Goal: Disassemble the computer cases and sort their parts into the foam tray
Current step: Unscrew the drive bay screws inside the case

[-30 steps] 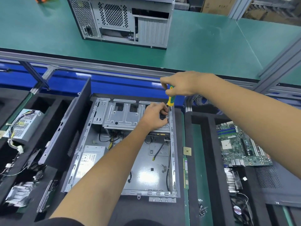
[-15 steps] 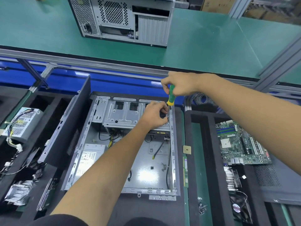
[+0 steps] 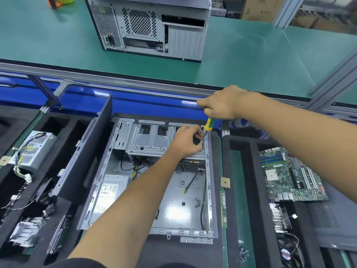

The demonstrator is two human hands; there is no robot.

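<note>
The open computer case (image 3: pixel 150 182) lay on its side in the middle of the view, its far end toward the blue rail (image 3: pixel 135 101). The right hand (image 3: pixel 222 102) hovered above the case's far right corner, its grip wrapped round the green-and-yellow screwdriver (image 3: pixel 208 125), whose shaft slanted down to the metal edge at that corner. The left hand (image 3: pixel 188 141) rested on the drive cage (image 3: pixel 150 141) at the far end of the case, directly below the screwdriver handle, fingers curled in a grip on a small dark part beside the tip; what that part was could not be told. Nearer than the drive cage, inside the case, sat a power supply (image 3: pixel 111 192) on the left and loose black cables (image 3: pixel 195 180) on the right. A black side panel (image 3: pixel 85 151) leaned against the case's left side. Left of the case, the foam tray (image 3: pixel 11 215) held another power supply with its wires (image 3: pixel 32 149). Right of the case, another foam tray (image 3: pixel 257 190) held a green motherboard (image 3: pixel 289 175), and a small square chip (image 3: pixel 225 182) lay on the foam between them. Beyond the case, past the rail, a 2nd computer case (image 3: pixel 148 28) stood upright on the green worktop (image 3: pixel 251 60).
</note>
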